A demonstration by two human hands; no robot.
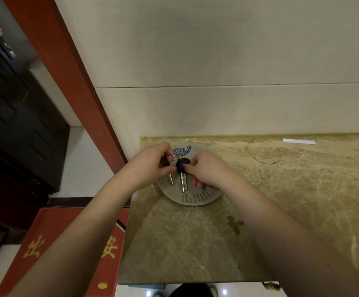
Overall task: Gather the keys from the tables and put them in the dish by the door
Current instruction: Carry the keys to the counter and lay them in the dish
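A round pale dish [198, 199] with a blue fish painted at its far edge and dark writing at its near edge rests on the marble top, close to the red door frame. Both hands hover just above it. My left hand [150, 166] pinches a key ring with a silver key [171, 179] hanging down. My right hand [206, 168] grips black-headed keys [182, 179] whose silver blades point down over the dish. The two sets of keys sit side by side, possibly joined on one ring; my fingers hide the link.
The marble countertop [281, 200] runs to the right, with a white paper strip [299, 141] near the wall and a faint ring mark. A red door frame [71, 82] and a dark door stand left. A red mat with gold characters [71, 249] lies on the floor below.
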